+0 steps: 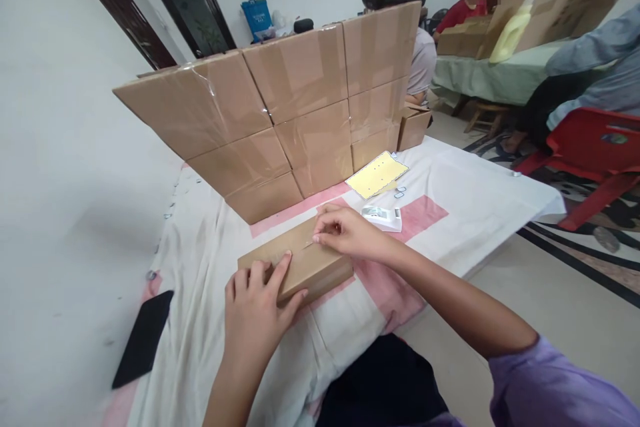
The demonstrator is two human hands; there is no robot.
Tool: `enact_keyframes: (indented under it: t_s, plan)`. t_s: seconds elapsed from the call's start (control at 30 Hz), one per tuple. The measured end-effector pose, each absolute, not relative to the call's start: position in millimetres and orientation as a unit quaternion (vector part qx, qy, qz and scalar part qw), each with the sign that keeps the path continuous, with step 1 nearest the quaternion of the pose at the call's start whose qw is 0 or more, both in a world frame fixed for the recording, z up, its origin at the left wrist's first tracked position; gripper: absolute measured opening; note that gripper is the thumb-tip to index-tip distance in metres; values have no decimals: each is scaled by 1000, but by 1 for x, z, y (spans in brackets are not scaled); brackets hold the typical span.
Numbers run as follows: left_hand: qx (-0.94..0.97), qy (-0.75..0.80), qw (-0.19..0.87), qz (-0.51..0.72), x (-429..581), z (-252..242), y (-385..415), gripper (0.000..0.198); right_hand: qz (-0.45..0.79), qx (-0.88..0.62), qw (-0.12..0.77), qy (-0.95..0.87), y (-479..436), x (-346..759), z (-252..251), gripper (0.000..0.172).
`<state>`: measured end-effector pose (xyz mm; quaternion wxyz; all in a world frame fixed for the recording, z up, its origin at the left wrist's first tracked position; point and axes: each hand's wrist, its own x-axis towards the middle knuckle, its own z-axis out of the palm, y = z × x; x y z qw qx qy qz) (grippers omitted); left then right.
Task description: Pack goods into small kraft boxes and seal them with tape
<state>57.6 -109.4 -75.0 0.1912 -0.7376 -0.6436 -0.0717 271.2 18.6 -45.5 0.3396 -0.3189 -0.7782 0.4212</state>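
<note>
A small brown cardboard box [320, 268] lies lengthwise on the cloth-covered table in front of me. My left hand [260, 300] rests on its near left end, fingers spread over the top and thumb along the front side. Above the middle of the lid, my right hand [336, 230] is closed in a pinch. From its fingertips a thin pale sliver [309, 245] reaches down to the lid; whether it is tape or a thin tool I cannot tell. Just beyond the right hand is a small white device [382, 218] with a display.
A tall wall of taped cardboard boxes [313, 140] stands behind the box. Right of it lie a yellow sheet [377, 175] and a small open carton [414, 127]. A black flat object [144, 340] is at the left edge. Other people sit beyond, near a red chair [590, 153].
</note>
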Motion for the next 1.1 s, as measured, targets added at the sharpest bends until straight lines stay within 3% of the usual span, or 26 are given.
enact_keyframes:
  t_s: [0.23, 0.33, 0.4, 0.73, 1.1]
  plan:
    - [-731, -650, 194, -72, 61, -74, -110, 56, 452, -308, 319, -774, 28, 267, -55, 12]
    - [-731, -651, 193, -68, 60, -75, -110, 57, 444, -319, 310, -778, 25, 267, -56, 50]
    - [-731, -652, 189, -70, 60, -76, -111, 57, 420, -344, 308, -781, 22, 266, -56, 64]
    - [-725, -661, 175, -80, 62, -76, -112, 56, 317, -471, 251, -784, 21, 249, -50, 44]
    - [-714, -673, 168, -93, 66, -76, -113, 57, 236, -514, 170, -807, 21, 244, -36, 33]
